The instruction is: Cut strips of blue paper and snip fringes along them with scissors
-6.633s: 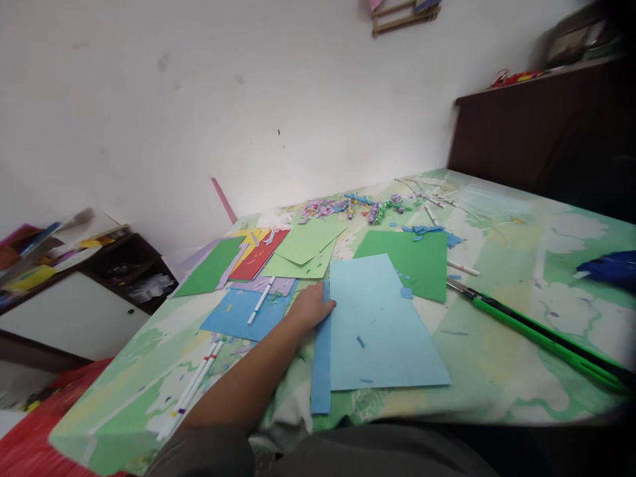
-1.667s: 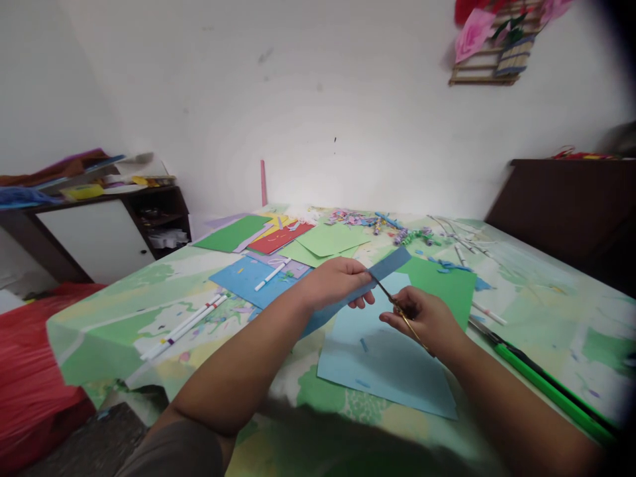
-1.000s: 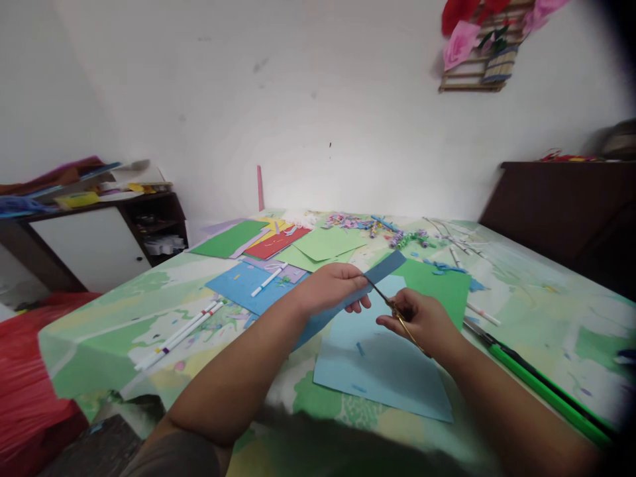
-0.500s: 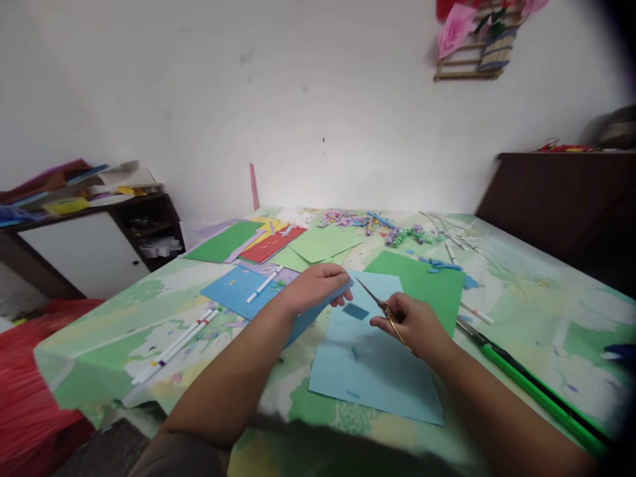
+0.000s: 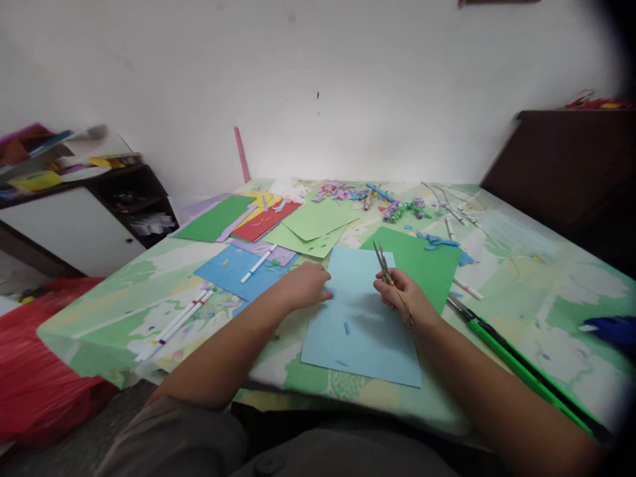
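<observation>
My right hand (image 5: 406, 295) holds gold-handled scissors (image 5: 385, 266), blades slightly apart and pointing up and away above the right side of a light blue sheet (image 5: 368, 351). At that sheet's left edge is my left hand (image 5: 309, 285), thumb and fingers bent around a small blue piece of paper (image 5: 330, 293). Two little blue scraps, one of them a short strip (image 5: 347, 328), lie on the light blue sheet. A green sheet (image 5: 422, 255) sits partly under it on the right. Behind my left forearm lies a darker blue sheet (image 5: 218, 271).
A large green cutter knife (image 5: 517, 364) lies at the right. White pens (image 5: 181, 321) are at the left, near another pen (image 5: 258, 264). Farther back are light green sheets (image 5: 318, 222), a red sheet (image 5: 263, 222), paper scraps (image 5: 340, 192) and curled paper coils (image 5: 402, 209).
The view has tilted down. My left hand has moved left and lower, away from the scissors. The scissors now point more upright with blades parted. The small blue piece left the sheet's middle.
</observation>
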The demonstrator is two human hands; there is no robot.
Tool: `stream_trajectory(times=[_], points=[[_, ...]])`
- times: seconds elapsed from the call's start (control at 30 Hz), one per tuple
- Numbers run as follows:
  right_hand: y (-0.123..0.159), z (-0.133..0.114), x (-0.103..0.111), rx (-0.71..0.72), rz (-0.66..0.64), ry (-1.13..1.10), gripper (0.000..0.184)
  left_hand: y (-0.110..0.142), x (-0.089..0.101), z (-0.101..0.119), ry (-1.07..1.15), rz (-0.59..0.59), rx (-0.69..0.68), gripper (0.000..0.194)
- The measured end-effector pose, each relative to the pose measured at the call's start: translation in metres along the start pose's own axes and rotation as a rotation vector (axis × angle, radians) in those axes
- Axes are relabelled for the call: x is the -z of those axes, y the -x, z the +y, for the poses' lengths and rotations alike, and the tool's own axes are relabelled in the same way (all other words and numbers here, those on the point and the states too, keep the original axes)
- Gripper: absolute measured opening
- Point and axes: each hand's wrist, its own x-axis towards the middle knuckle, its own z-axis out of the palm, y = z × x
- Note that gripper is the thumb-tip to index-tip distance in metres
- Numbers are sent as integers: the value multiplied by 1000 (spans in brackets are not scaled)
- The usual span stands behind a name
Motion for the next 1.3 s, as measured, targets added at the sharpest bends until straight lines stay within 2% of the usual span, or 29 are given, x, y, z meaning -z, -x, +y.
stream_trajectory(times=[0.13, 0.27, 0.4, 0.47, 0.53, 0.63, 0.77, 0.97, 1.3], points=[[5, -4, -4, 41, -65, 4, 37, -13, -12, 4, 37, -78, 2, 20], [6, -3, -6, 73, -85, 43, 32, -18, -6, 4, 165, -105, 15, 7], [7, -7, -3, 131, -62, 140, 30, -17, 10, 16, 413, -71, -15, 12], [9, -11, 0, 166, -41, 223, 31, -18, 13, 25, 583, -90, -51, 11], [11, -16, 4, 195, -3, 314, 32, -20, 10, 33, 746, -99, -76, 8], [14, -20, 7, 230, 26, 442, 30, -23, 1, 38, 936, -53, -89, 10], [18, -23, 4, 253, -49, 573, 23, -22, -10, 38, 1109, -13, -64, 15], [20, -23, -1, 241, -175, 667, 24, -16, -20, 39, 1216, -19, 62, 11], [23, -25, -7, 273, -282, 726, 28, 10, -30, 43, 1267, 50, 107, 12]])
